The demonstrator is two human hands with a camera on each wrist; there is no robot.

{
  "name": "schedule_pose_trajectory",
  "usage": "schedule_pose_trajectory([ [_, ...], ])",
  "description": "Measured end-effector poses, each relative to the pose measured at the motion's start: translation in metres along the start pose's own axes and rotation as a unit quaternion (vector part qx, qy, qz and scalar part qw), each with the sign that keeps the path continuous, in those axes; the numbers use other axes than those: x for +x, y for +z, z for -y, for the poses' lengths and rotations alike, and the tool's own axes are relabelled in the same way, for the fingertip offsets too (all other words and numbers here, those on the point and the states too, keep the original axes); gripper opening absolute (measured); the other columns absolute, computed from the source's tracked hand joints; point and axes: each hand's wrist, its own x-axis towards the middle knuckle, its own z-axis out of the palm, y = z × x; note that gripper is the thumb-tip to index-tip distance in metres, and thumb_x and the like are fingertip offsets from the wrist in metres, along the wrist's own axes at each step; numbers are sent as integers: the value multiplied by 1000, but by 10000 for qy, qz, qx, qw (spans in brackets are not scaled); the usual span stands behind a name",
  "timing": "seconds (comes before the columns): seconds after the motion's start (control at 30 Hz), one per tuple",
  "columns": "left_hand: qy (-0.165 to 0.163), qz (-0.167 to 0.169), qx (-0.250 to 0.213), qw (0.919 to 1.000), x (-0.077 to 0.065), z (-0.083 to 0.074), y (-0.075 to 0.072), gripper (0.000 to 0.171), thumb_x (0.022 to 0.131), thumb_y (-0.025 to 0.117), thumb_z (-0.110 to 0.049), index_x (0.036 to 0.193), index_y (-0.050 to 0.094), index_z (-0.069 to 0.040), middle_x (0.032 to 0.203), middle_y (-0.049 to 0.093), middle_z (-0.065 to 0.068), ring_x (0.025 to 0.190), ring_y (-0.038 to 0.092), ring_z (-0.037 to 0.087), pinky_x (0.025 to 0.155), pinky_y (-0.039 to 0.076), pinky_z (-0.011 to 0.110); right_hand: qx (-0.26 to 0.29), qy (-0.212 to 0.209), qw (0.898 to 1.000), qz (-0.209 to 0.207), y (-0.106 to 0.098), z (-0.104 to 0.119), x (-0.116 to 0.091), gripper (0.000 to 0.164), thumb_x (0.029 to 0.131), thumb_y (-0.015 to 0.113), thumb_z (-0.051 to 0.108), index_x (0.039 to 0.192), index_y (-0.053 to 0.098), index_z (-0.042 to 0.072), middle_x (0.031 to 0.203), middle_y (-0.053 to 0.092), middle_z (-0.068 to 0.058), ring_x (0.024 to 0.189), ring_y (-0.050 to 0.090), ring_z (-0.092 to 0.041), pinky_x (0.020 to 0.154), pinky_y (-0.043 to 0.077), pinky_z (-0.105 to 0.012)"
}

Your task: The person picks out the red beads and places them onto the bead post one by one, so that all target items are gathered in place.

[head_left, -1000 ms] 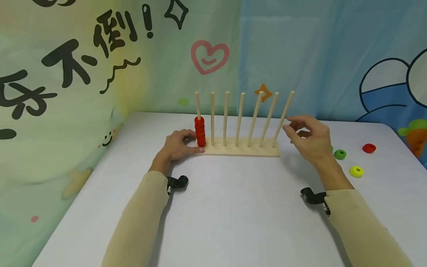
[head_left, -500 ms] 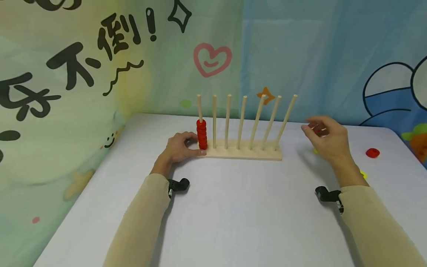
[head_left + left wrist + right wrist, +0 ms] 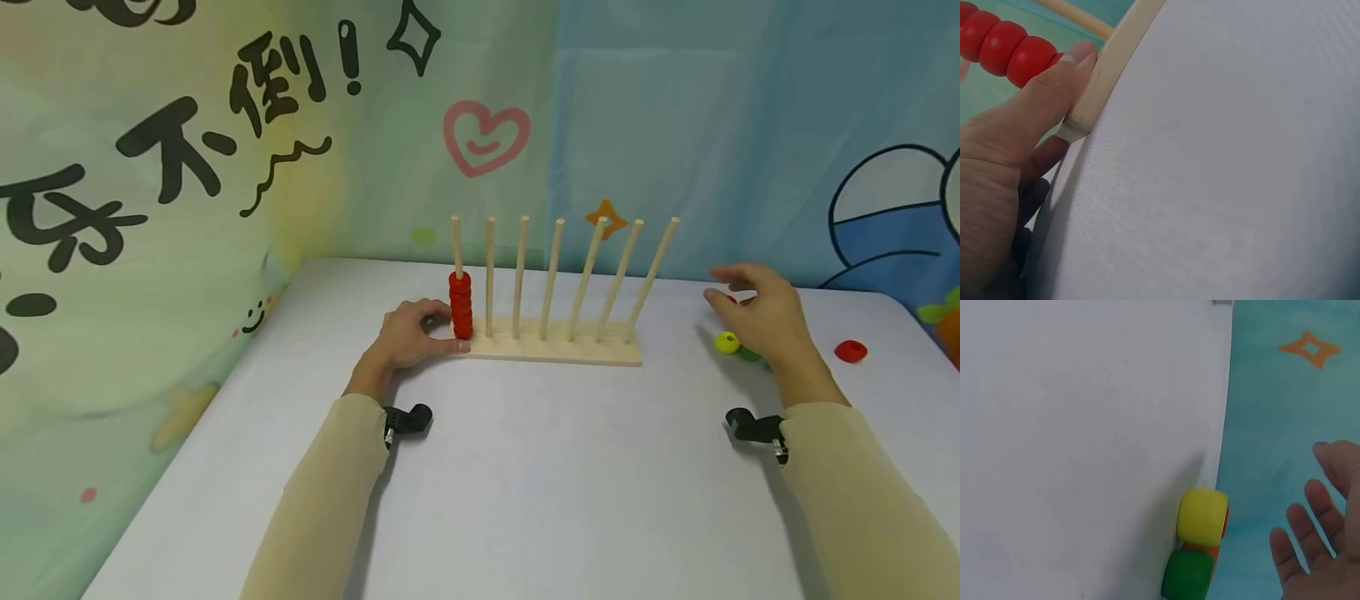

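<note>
A wooden peg stand (image 3: 555, 352) with a row of several upright pegs stands in the middle of the head view. Red beads (image 3: 461, 307) are stacked on its leftmost peg. My left hand (image 3: 408, 335) grips that end of the base, thumb on top beside the lowest bead, as the left wrist view also shows. Off to the right of the stand, my right hand (image 3: 765, 308) hovers with relaxed, parted fingers and nothing between them. Below it lie a yellow bead (image 3: 1202, 517) and a green bead (image 3: 1188, 575); a bit of red shows behind the fingers.
Another red bead (image 3: 851, 351) lies on the white table (image 3: 570, 475), right of my right wrist. A printed cloth backdrop (image 3: 637, 108) hangs behind the table and down its left side.
My right hand has moved right, away from the rightmost peg, and is now over the loose beads. My left hand keeps its grip on the stand; the head view has shifted slightly.
</note>
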Motion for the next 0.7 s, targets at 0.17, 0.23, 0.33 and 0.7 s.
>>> schedule_pose_trajectory([
  [0.17, 23, -53, 74, 10000, 0, 0, 3, 58, 71, 81, -59, 118, 67, -28, 118, 63, -6, 117, 47, 19, 101, 37, 47, -88, 459, 9985, 292, -8, -13, 5, 58, 99, 50, 45, 143, 48, 7, 148, 39, -25, 132, 35, -48, 100, 35, -65],
  [0.23, 13, -70, 49, 10000, 1, -1, 3, 59, 70, 82, -58, 118, 67, -28, 118, 63, -5, 117, 47, 20, 101, 37, 47, -60, 742, 9961, 466, -11, -19, 6, 64, 98, 48, 51, 146, 44, 9, 151, 35, -26, 134, 30, -50, 101, 33, -67],
  [0.33, -52, -10, 17, 10000, 1, -2, 3, 61, 69, 82, -60, 119, 67, -28, 120, 63, -5, 118, 47, 20, 101, 37, 47, 3, 1090, 9918, 669, -13, -26, 6, 69, 98, 47, 55, 149, 40, 10, 153, 29, -29, 136, 24, -54, 100, 33, -69],
  [0.7, -68, -45, 14, 10000, 0, -3, -1, 59, 70, 82, -59, 117, 67, -28, 118, 63, -6, 116, 48, 19, 100, 39, 44, 257, 1679, 9809, 951, 1, -42, 12, 79, 94, 48, 62, 153, 34, 11, 155, 23, -29, 130, 34, -51, 102, 35, -65],
])
